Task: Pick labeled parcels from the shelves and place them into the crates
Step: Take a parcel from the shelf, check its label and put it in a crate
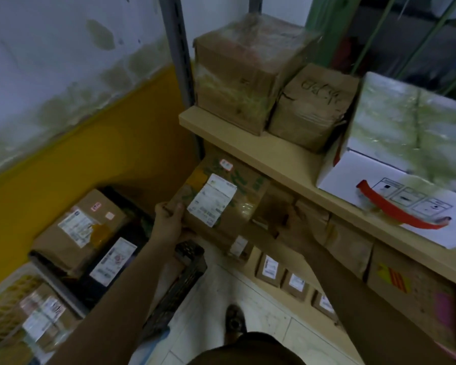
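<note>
One head-worn wide-angle view looks steeply down, close over the shelf point(287, 156) edge

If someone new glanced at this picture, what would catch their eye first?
Probably the labelled cardboard parcel at centre, just under the shelf, gripped by the left hand with the right hand at its shadowed other side. Then the white box with a red strap on the shelf at right, and the black crate of parcels at lower left.

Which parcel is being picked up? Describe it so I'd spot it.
Find the long wooden shelf on the right. Just under its left end, the left hand and right hand hold a brown cardboard parcel. Unlike the small boxes lower down, it is large, with green printing, a big white label and a pink sticker.
</note>
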A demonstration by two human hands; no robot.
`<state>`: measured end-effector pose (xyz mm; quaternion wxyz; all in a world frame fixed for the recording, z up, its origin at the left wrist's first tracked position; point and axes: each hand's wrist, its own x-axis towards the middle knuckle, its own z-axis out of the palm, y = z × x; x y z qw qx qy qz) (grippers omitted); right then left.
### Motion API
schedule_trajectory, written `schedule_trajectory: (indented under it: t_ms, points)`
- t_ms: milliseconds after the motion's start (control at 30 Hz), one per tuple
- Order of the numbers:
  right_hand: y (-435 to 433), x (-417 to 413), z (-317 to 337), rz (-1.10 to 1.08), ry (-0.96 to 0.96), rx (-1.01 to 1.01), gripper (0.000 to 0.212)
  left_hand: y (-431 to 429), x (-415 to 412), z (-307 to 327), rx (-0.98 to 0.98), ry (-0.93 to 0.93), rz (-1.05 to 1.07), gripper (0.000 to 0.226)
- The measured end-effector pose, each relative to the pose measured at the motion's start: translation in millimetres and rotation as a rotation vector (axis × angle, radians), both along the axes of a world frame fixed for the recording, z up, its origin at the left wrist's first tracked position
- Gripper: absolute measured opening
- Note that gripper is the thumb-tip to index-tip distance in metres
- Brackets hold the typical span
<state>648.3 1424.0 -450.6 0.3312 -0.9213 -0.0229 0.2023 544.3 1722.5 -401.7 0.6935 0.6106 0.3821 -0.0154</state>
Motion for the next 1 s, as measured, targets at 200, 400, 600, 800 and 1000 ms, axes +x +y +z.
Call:
schedule_trajectory:
  t_ms: [200,400,600,800,1000]
  points:
    - [-36.6,9.9,-36.8,0.45,0.045,-0.547,0.07,-17.0,49.4,-21.2,0.021,0.095,0.052,0.037]
    - [-38.3,6.4,-31.6,0.51,0.125,-0.593,0.076,-26.1,85.2,-39.7,0.029,0.186,0.088,0.055]
    - [-41.9,5.9,-27.9,0.54,0.119,-0.627,0.083,-15.1,112.0,-56.8,-0.061,0.224,0.116,0.082]
    - [-40.8,2.7,-28.3,0.457,0.125,-0.615,0.085,-13.0,128.6,-60.7,-0.112,0.217,0.132,0.085]
    - [-38.1,2.3,-32.6,0.377,0.111,-0.577,0.086,-25.0,115.3,-76.3,-0.317,0.007,-0.008,0.065]
